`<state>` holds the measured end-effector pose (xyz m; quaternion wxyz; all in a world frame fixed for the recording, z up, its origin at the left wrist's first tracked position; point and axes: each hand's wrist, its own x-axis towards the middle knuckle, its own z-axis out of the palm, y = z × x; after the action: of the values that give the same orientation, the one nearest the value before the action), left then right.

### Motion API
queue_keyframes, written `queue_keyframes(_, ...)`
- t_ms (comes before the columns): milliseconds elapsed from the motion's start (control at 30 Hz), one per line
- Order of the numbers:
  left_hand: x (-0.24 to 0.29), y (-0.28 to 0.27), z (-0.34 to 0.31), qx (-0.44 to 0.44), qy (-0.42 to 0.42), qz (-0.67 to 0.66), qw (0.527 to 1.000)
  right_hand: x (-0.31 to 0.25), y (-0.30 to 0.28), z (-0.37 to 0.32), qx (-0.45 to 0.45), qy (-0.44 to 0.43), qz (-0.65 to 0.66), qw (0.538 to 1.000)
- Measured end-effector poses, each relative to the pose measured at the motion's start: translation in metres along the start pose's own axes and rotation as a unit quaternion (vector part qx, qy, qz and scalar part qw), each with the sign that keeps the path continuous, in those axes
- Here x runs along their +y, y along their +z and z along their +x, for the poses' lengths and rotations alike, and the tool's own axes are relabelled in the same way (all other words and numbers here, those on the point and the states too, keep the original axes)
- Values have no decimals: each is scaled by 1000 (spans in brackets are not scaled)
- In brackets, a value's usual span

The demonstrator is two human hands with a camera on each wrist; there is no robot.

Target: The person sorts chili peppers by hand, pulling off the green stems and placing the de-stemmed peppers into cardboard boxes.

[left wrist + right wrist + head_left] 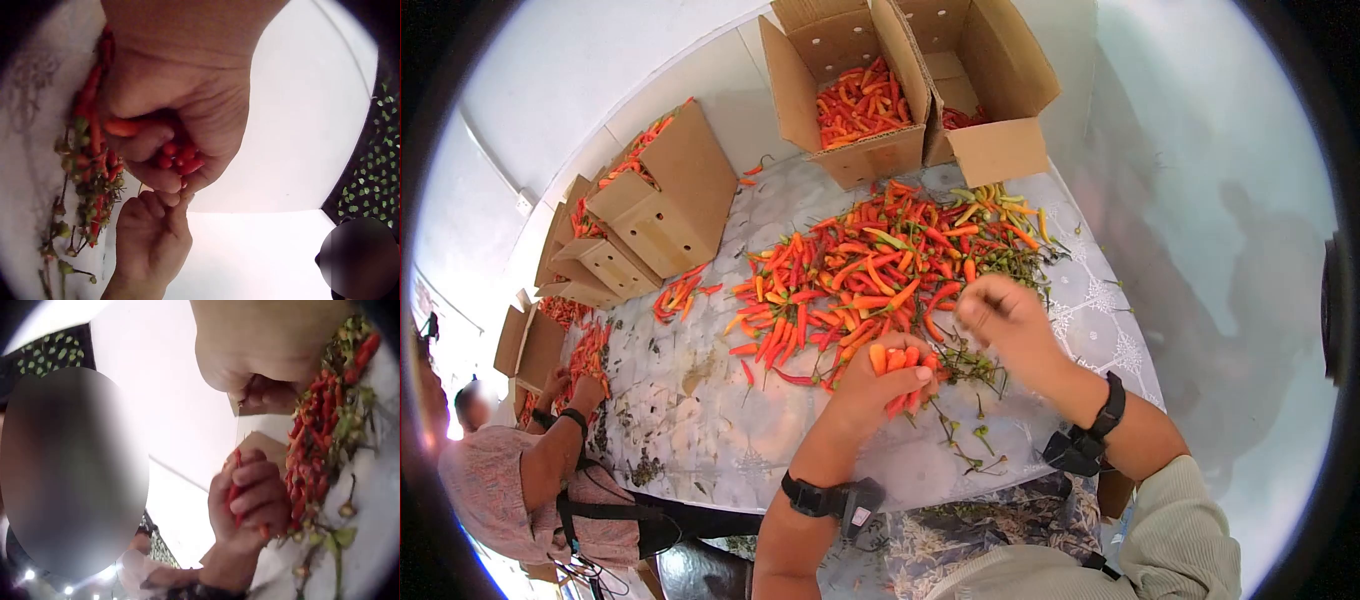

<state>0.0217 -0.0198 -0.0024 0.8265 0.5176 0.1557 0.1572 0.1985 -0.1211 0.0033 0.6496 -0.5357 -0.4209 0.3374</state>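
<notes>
Several red and orange peppers [897, 360] lie in the left hand [870, 385], whose fingers curl round them at the near edge of the pepper pile [860, 270]. In the left wrist view, rounded pepper ends [178, 156] show inside the curled left hand [181, 94]. To the right and slightly farther off, the right hand [1010, 325] is raised above green stems [975, 370], its fingers bent. In the right wrist view the right hand [275, 356] has curled fingers partly hidden; whether it pinches something small cannot be told.
Two cardboard boxes [870, 160] with peppers stand at the back. More filled boxes [670, 200] line the left side. Another person [510, 470] handles peppers at the far left. Loose stems [980, 435] lie near the front edge; yellow-green peppers [1000, 200] lie at the back right.
</notes>
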Motion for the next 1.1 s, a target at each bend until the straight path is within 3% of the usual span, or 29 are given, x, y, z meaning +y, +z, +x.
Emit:
queue_keyframes(133,-1,2,1,28,28,-63,997,-3,-23,16,144,-74,-121,979)
queue_keyframes(233,6,7,1,69,29,-52,996,-8,-26,18,164,-181,-373,895)
queue_keyframes(333,0,0,3,74,57,-51,994,-23,-33,13,51,-96,-512,852)
queue_keyframes(433,2,-2,2,76,33,-29,996,-8,-37,8,5,-125,-590,797)
queue_keyframes(533,2,-1,2,72,26,-20,997,-5,-36,7,-35,-57,-640,765)
queue_keyframes(633,2,1,2,78,9,-22,997,-4,-34,7,-84,-66,-585,804)
queue_keyframes(733,1,3,3,88,15,2,996,-4,-26,6,-74,-87,-549,828)
queue_keyframes(833,-1,4,4,99,30,14,995,-12,-15,6,-68,-13,-329,942)
queue_keyframes(900,-7,2,6,111,50,47,991,-1,-9,4,-61,3,-212,975)
queue_keyframes(1033,2,8,2,111,26,81,990,-4,7,-5,-93,105,43,989)
queue_keyframes(1100,-2,8,4,104,47,104,988,2,6,-5,-135,96,15,986)
